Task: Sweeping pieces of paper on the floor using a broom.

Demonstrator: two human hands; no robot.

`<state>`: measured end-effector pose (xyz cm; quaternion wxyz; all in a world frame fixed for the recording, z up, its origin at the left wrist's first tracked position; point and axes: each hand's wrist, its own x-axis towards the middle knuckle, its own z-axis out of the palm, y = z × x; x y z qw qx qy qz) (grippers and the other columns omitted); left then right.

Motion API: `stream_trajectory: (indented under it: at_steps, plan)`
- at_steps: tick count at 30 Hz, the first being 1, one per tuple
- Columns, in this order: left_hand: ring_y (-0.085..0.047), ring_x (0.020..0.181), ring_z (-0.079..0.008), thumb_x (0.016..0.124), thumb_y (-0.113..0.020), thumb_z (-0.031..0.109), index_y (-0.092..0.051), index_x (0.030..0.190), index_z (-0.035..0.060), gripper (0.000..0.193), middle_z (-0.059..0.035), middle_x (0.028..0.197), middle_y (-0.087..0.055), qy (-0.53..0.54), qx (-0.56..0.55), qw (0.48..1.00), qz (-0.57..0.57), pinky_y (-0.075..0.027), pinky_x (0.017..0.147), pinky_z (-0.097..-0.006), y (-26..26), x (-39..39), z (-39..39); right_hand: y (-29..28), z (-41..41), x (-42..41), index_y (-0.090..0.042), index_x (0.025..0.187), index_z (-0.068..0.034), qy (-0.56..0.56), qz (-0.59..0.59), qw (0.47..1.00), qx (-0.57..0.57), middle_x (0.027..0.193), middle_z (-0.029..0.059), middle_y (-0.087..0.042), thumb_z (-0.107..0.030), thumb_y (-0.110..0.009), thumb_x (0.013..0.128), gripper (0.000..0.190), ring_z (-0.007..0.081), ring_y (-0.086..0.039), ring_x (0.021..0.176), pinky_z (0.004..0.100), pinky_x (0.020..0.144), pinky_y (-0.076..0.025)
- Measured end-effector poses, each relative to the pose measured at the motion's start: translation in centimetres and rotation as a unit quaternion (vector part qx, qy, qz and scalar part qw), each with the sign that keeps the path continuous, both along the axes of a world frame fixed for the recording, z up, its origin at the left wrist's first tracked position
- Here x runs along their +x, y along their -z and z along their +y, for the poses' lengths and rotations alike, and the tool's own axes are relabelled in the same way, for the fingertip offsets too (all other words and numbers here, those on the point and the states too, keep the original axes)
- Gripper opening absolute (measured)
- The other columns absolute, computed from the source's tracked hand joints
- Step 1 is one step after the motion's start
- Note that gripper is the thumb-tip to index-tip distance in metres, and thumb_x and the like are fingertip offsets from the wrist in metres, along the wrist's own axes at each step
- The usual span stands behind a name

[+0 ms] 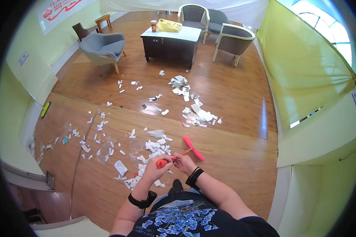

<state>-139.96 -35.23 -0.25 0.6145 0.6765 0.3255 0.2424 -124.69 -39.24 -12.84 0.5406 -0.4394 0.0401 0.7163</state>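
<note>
Both of my hands are on the red handle of a broom, in front of my body. My left hand is closed around the handle's top end, its red tip showing past the fingers. Just beside it, my right hand grips the shaft a little lower down. The broom's pink head is at the floor beyond my right hand, slanting across the boards. Left of the broom head lies a heap of white paper scraps. More scraps lie on the floor below my left hand, near my dark shoe.
Another paper pile lies farther ahead, with loose bits scattered left. A dark chest with a white top carries a yellow bag and a cup. Armchairs stand around it. A green-headed broom or mop leans at the left wall.
</note>
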Motion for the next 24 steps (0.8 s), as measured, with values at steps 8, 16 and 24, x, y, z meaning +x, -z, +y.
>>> stream_trajectory:
  at_steps: [8,16,24]
  plan:
    - [-0.057,0.066,-0.0107,0.078,-0.061,0.008,-0.059,0.083,-0.0024,0.012,-0.0099,0.089,-0.060,-0.018,0.075,0.997,0.027,-0.048,0.057,-0.0226,-3.1,0.7,-0.6,-1.1,0.9,-0.6,-0.053,0.081,-0.008,0.004,0.011,0.999,0.031,0.070,0.0026,-0.058,-0.021,-0.051,0.086,0.014,0.0114,-0.054,0.059,0.0217,0.051,-0.043]
    - [-0.058,0.071,-0.0119,0.079,-0.058,0.007,-0.059,0.085,-0.0031,0.011,-0.0112,0.095,-0.059,0.047,0.058,0.997,-0.009,-0.050,0.062,-0.0233,-2.9,3.6,-0.2,-3.1,-1.0,3.3,-0.054,0.079,-0.009,0.061,-0.046,0.997,0.018,0.070,0.0019,-0.058,-0.022,-0.054,0.084,0.014,0.0112,-0.054,0.060,0.0216,0.052,-0.042]
    - [-0.057,0.082,-0.0143,0.082,-0.053,0.006,-0.056,0.091,-0.0004,0.011,-0.0122,0.110,-0.054,0.116,-0.100,0.985,-0.084,-0.049,0.071,-0.0256,3.2,9.6,0.1,1.7,-2.4,10.4,-0.051,0.075,-0.012,0.125,-0.098,0.986,-0.044,0.068,-0.0004,-0.055,-0.019,-0.055,0.081,0.010,0.0116,-0.053,0.064,0.0241,0.059,-0.041]
